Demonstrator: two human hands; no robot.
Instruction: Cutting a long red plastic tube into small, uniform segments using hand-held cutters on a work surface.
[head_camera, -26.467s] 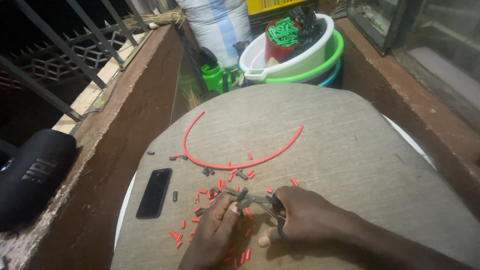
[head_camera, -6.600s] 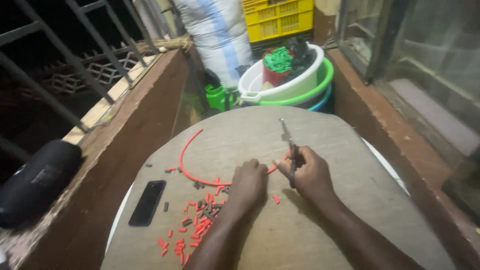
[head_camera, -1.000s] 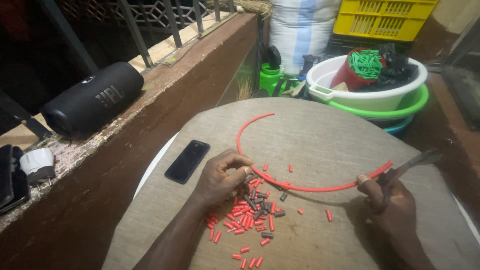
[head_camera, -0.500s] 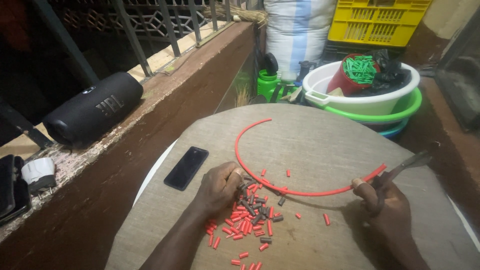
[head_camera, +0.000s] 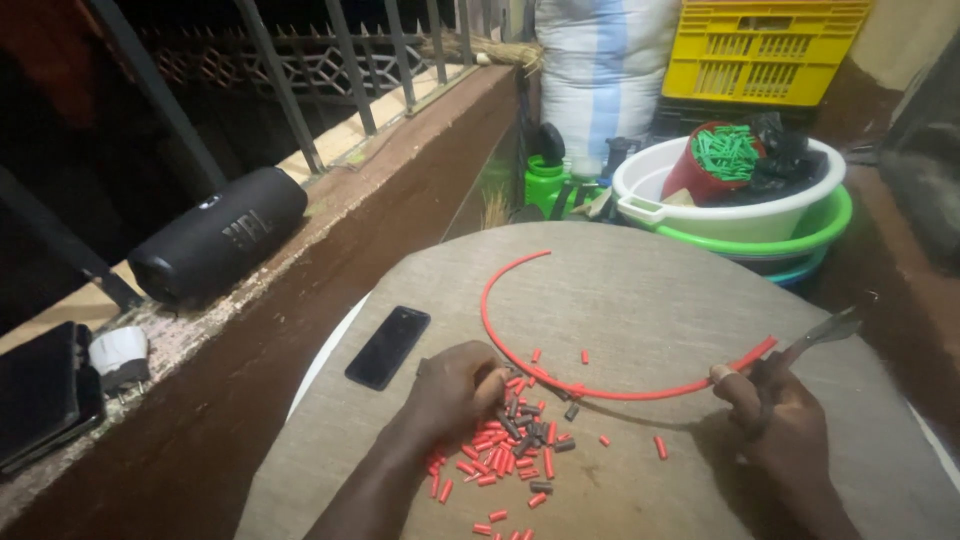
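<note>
Head view: my left hand curls over light red bits; right hand grips what look like cutters at the bendy tube's end.

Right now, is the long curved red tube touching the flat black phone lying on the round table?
Apart. The head view shows the long curved red tube and the flat black phone with bare tabletop plainly between them; the left hand lies in that stretch.
</note>
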